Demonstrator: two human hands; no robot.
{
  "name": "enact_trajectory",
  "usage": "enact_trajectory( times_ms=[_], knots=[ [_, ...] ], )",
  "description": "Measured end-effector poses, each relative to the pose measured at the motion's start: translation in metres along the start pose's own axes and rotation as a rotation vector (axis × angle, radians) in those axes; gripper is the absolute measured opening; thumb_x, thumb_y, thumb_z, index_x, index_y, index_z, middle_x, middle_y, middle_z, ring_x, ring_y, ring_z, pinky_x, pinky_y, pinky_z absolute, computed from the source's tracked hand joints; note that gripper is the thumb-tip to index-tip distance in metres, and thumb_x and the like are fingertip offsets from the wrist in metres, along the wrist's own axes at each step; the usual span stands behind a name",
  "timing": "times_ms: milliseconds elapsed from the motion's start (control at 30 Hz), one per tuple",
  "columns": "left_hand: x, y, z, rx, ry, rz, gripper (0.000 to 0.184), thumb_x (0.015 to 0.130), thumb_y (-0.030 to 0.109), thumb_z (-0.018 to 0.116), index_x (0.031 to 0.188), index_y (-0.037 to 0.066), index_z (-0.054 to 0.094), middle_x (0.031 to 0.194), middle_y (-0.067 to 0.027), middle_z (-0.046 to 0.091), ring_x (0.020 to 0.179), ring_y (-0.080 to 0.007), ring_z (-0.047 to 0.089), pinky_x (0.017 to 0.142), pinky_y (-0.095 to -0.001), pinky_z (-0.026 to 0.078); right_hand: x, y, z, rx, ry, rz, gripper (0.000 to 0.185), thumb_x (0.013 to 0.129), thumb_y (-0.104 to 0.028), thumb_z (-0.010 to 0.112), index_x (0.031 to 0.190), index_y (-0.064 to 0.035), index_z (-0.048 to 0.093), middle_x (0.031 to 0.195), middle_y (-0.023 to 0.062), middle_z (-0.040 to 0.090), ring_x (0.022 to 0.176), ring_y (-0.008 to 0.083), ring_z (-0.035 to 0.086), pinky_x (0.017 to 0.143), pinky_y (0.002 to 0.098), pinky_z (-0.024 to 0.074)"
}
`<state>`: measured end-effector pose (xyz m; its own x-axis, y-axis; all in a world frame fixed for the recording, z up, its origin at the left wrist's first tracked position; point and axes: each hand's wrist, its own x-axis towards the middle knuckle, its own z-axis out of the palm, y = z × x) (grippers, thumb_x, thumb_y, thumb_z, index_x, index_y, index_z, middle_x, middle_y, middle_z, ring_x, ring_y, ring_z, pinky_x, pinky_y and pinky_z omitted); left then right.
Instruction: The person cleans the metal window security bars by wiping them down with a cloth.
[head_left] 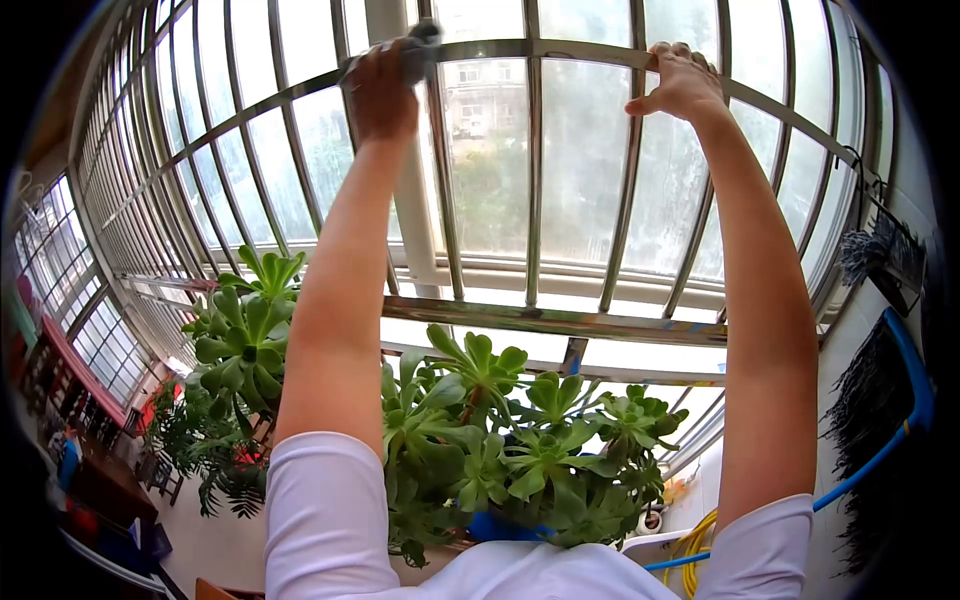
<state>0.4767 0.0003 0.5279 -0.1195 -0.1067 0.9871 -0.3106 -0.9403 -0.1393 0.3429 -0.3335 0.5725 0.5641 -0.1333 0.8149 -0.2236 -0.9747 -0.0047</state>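
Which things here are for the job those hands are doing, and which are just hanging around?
Seem part of the job:
- grey cloth, in the left hand
- metal crossbar, with the right hand at it

Probably just there:
- leafy plants
- yellow coil
- blue tube

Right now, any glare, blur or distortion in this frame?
Head view: backlight washes out the window panes; head view: fisheye-like distortion bows the horizontal bar, corners black; head view: left hand and grey cloth look dark, slightly soft, right hand brighter.
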Motion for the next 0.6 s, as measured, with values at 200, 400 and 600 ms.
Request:
enact_trajectory(
  times_ms=[200,400,600],
  knots=[
    [0.013,0.0,0.012,0.134,-0.11,-0.292,0.046,0.084,0.015,0.053,0.127,0.006,0.042,0.124,-0.019,0.043,0.118,-0.0371,0.038,0.105,-0.049,0.026,0.002,-0.004,0.004,-0.092,0.017,0.009,0.085,0.052,-0.047,0.084,0.124,-0.0166,0.051,0.128,0.0025,0.053,0.127,0.0251,0.04,0.108,0.0374,0.0304],
    [0.001,0.119,-0.008,-0.251,0.085,0.171,0.055,0.077,0.002,0.051,0.131,0.002,0.042,0.123,-0.0204,0.042,0.117,-0.0437,0.038,0.097,-0.0471,0.04,0.002,-0.001,0.004,-0.057,-0.012,0.019,0.088,0.051,-0.047,0.084,0.126,-0.0179,0.049,0.13,0.0023,0.05,0.128,0.0247,0.039,0.107,0.0371,0.0308],
    [0.004,0.099,-0.021,-0.178,0.047,0.562,0.031,0.076,0.01,0.057,0.105,0.018,0.058,0.107,-0.0084,0.052,0.102,-0.0298,0.051,0.083,-0.0376,0.05,0.001,0.005,0.009,-0.007,0.021,0.0,0.078,0.061,-0.036,0.082,0.129,-0.0186,0.047,0.13,0.0036,0.05,0.128,0.0238,0.038,0.108,0.0368,0.0306]
  ],
)
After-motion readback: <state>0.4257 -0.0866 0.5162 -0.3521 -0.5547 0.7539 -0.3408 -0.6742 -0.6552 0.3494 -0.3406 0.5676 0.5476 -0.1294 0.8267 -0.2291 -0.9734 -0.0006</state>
